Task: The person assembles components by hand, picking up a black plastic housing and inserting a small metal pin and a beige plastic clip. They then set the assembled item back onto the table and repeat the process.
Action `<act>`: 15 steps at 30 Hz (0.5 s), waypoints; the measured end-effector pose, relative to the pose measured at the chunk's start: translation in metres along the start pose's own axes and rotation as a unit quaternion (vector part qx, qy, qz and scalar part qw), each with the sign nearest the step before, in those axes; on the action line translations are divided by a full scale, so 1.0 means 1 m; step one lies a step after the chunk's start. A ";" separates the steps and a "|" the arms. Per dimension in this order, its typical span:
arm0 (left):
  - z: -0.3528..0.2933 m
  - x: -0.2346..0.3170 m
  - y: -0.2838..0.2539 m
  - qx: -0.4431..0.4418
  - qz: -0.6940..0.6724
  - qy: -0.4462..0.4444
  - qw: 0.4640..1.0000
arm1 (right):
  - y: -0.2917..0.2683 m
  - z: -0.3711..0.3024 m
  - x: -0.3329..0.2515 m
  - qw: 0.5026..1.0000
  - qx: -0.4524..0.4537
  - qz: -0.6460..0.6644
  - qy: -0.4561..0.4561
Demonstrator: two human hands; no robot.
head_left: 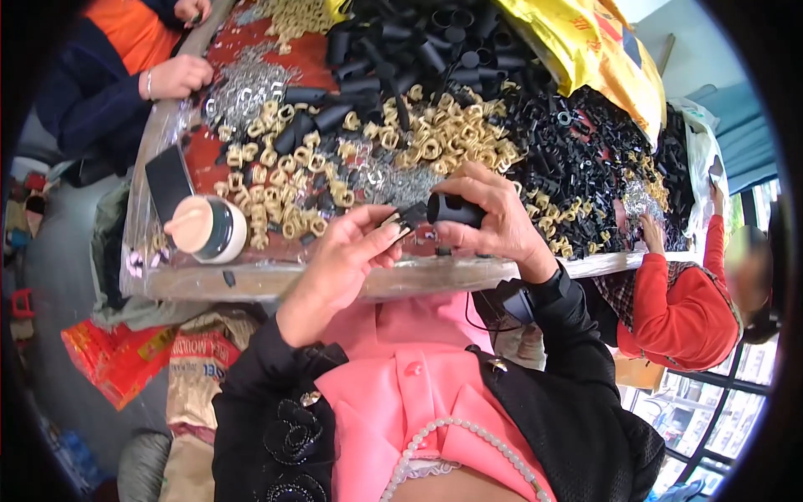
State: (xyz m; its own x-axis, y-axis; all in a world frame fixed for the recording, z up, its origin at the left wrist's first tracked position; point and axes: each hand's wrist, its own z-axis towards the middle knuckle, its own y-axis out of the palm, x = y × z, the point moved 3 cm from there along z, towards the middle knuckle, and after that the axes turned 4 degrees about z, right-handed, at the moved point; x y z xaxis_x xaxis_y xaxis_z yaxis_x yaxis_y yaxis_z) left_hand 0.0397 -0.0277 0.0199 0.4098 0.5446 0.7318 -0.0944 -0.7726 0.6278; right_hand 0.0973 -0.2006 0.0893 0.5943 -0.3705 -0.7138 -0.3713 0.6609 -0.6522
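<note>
While a jar (207, 228) with a cream lid stands near the tabletop (276, 280) edge at left, the left hand (339, 259) pinches a small black clip (411, 216) between thumb and fingertips. Just to its right, the right hand (493, 219) is wrapped around a short black tube (456, 209), its end touching the clip, above heaps of tan rings (443, 134) and black tubes (401, 42). Farther right, a person in a red sleeve (669, 293) reaches onto the tabletop.

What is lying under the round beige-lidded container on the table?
The round beige-lidded container rests on clear plastic sheeting over the table, beside brass-coloured rings. Anything directly beneath it is hidden.
</note>
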 end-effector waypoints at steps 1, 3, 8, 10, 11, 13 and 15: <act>0.002 0.000 0.002 -0.012 0.006 -0.014 1.000 | 0.002 -0.001 -0.007 1.000 -0.004 0.000 -0.014; 0.002 -0.001 0.003 -0.013 0.001 -0.023 1.000 | 0.007 -0.005 -0.011 1.000 -0.012 0.004 -0.026; -0.002 -0.005 0.004 -0.027 0.047 -0.039 0.998 | 0.018 -0.016 -0.013 1.000 -0.026 -0.002 -0.013; -0.004 -0.005 0.005 -0.028 0.071 -0.042 0.996 | 0.023 -0.020 -0.014 0.999 -0.036 0.011 0.002; -0.005 -0.005 0.006 -0.017 0.092 -0.042 0.995 | 0.024 -0.021 -0.014 0.999 -0.037 0.012 0.004; -0.007 -0.007 0.007 0.005 0.133 -0.041 0.990 | 0.027 -0.023 -0.016 0.999 -0.043 0.015 0.013; -0.007 -0.009 0.006 0.009 0.137 -0.049 0.989 | 0.031 -0.024 -0.016 0.999 -0.047 0.020 0.019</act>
State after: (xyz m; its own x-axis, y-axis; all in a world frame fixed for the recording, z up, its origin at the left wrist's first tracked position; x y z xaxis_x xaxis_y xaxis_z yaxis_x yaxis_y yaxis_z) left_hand 0.0290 -0.0349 0.0191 0.4565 0.2809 0.8442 -0.1978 -0.8931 0.4041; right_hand 0.0594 -0.1898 0.0742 0.5512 -0.3713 -0.7472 -0.4599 0.6120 -0.6434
